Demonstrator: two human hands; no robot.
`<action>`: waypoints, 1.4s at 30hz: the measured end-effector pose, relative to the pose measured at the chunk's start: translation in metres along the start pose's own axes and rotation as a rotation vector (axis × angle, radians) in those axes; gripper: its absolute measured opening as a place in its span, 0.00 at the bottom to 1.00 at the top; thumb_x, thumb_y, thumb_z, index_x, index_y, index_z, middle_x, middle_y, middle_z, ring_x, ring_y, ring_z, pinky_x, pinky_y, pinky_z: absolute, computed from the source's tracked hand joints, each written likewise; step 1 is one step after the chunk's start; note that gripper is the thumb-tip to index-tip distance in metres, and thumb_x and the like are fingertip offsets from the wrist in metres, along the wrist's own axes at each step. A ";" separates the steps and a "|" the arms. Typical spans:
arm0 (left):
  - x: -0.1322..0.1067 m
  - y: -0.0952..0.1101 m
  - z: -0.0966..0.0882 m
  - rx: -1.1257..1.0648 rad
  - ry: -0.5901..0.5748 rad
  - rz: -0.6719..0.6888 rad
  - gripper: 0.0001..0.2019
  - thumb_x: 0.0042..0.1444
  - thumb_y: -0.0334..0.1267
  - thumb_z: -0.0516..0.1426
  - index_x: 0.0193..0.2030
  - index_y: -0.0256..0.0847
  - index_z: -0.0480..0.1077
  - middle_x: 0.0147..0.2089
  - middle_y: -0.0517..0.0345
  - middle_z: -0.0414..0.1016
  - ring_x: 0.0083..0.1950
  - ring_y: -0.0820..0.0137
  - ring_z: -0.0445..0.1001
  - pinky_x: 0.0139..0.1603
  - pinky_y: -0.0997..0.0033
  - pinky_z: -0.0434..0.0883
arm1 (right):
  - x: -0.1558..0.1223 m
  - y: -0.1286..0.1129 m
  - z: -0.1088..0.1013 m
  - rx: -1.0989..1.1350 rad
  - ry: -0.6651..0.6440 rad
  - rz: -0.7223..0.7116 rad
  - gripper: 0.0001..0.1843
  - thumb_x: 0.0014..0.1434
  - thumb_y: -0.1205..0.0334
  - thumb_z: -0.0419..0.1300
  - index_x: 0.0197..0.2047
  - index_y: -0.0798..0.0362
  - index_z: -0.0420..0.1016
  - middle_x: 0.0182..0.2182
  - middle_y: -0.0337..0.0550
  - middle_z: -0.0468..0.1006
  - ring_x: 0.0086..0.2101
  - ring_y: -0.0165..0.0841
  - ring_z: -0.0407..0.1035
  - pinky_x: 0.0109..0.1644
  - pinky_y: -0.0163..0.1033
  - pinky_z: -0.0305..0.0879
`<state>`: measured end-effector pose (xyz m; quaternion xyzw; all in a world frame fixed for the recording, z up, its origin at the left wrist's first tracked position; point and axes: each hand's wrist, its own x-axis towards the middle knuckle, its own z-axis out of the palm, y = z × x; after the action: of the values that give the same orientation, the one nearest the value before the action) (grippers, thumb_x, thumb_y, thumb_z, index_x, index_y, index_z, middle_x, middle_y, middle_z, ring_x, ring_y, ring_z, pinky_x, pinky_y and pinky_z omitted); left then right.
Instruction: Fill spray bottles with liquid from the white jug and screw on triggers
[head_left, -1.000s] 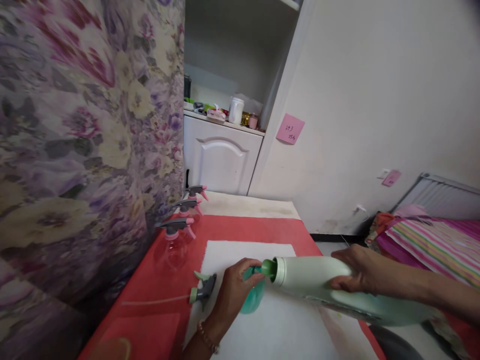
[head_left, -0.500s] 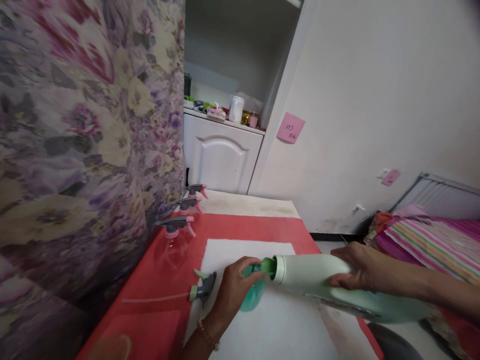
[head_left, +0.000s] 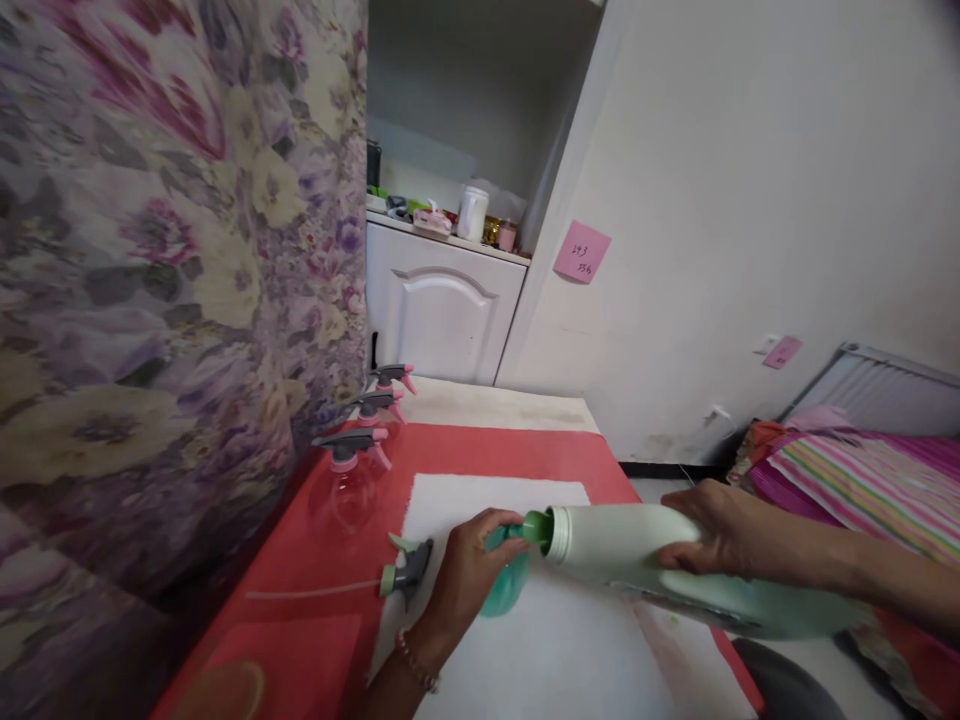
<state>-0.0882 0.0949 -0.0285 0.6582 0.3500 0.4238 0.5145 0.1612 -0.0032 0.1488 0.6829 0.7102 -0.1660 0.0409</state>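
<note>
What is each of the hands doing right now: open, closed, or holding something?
Left hand: closed around the teal spray bottle.
Right hand: closed on the pale green jug, tipped sideways, spout at the bottle's mouth.

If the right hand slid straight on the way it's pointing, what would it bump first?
Probably the teal bottle in the left hand, just past the mouth of the jug the right hand holds; depth is unclear.

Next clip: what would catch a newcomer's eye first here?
A big pale green jug, tipped on its side in the right hand, meets the mouth of a small teal bottle that the left hand holds on the white mat. A floral curtain fills the left, with three pink spray bottles lined up beside it.
</note>
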 end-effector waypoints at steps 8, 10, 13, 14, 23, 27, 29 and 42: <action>0.001 -0.004 0.001 -0.008 0.010 0.007 0.08 0.49 0.34 0.60 0.37 0.43 0.77 0.40 0.60 0.81 0.45 0.65 0.77 0.46 0.71 0.69 | -0.001 -0.001 -0.002 0.014 0.002 -0.023 0.22 0.55 0.42 0.60 0.30 0.55 0.73 0.22 0.36 0.69 0.24 0.28 0.62 0.24 0.31 0.52; 0.001 -0.002 0.001 -0.011 0.007 0.003 0.08 0.49 0.34 0.60 0.37 0.43 0.77 0.40 0.59 0.81 0.44 0.65 0.77 0.46 0.71 0.69 | -0.002 0.000 -0.001 0.010 0.007 -0.021 0.22 0.55 0.42 0.60 0.30 0.55 0.73 0.22 0.36 0.69 0.24 0.28 0.62 0.24 0.31 0.52; 0.000 0.001 0.001 -0.010 0.007 0.001 0.08 0.49 0.34 0.60 0.37 0.43 0.77 0.40 0.59 0.81 0.44 0.65 0.77 0.47 0.70 0.69 | -0.002 0.001 -0.001 0.004 0.003 -0.019 0.21 0.55 0.43 0.61 0.30 0.54 0.72 0.23 0.36 0.70 0.24 0.29 0.64 0.25 0.31 0.53; 0.000 0.002 0.001 -0.007 0.006 -0.001 0.08 0.49 0.34 0.60 0.37 0.43 0.77 0.40 0.59 0.82 0.44 0.65 0.77 0.47 0.70 0.69 | -0.002 0.001 -0.002 0.001 -0.001 -0.021 0.21 0.55 0.43 0.61 0.30 0.54 0.72 0.23 0.36 0.70 0.24 0.29 0.64 0.25 0.31 0.53; 0.000 0.001 0.001 0.001 0.003 0.002 0.08 0.49 0.34 0.59 0.37 0.43 0.77 0.41 0.58 0.81 0.45 0.65 0.77 0.48 0.70 0.69 | -0.002 -0.001 -0.002 -0.007 -0.003 -0.019 0.21 0.56 0.42 0.60 0.30 0.53 0.71 0.24 0.37 0.72 0.25 0.30 0.66 0.26 0.30 0.54; 0.000 0.001 0.002 -0.014 0.004 0.004 0.08 0.49 0.34 0.60 0.37 0.43 0.77 0.40 0.59 0.81 0.45 0.65 0.77 0.47 0.70 0.69 | -0.001 0.000 -0.001 -0.015 0.006 -0.008 0.21 0.56 0.41 0.60 0.30 0.53 0.70 0.24 0.37 0.71 0.25 0.30 0.65 0.25 0.31 0.53; 0.000 0.003 0.001 -0.014 0.005 -0.002 0.08 0.49 0.34 0.60 0.37 0.43 0.77 0.40 0.59 0.82 0.45 0.65 0.77 0.47 0.70 0.69 | -0.001 0.000 -0.002 -0.019 0.002 0.002 0.21 0.56 0.42 0.60 0.30 0.53 0.70 0.24 0.37 0.71 0.25 0.30 0.65 0.25 0.31 0.53; -0.002 0.005 0.000 0.009 0.004 0.001 0.07 0.49 0.35 0.59 0.36 0.44 0.77 0.40 0.59 0.81 0.44 0.64 0.77 0.47 0.70 0.69 | -0.002 -0.003 -0.004 -0.027 -0.018 0.002 0.21 0.56 0.42 0.59 0.30 0.53 0.71 0.25 0.39 0.73 0.25 0.32 0.67 0.25 0.31 0.56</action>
<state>-0.0886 0.0922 -0.0235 0.6599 0.3527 0.4236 0.5106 0.1592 -0.0044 0.1534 0.6815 0.7113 -0.1622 0.0566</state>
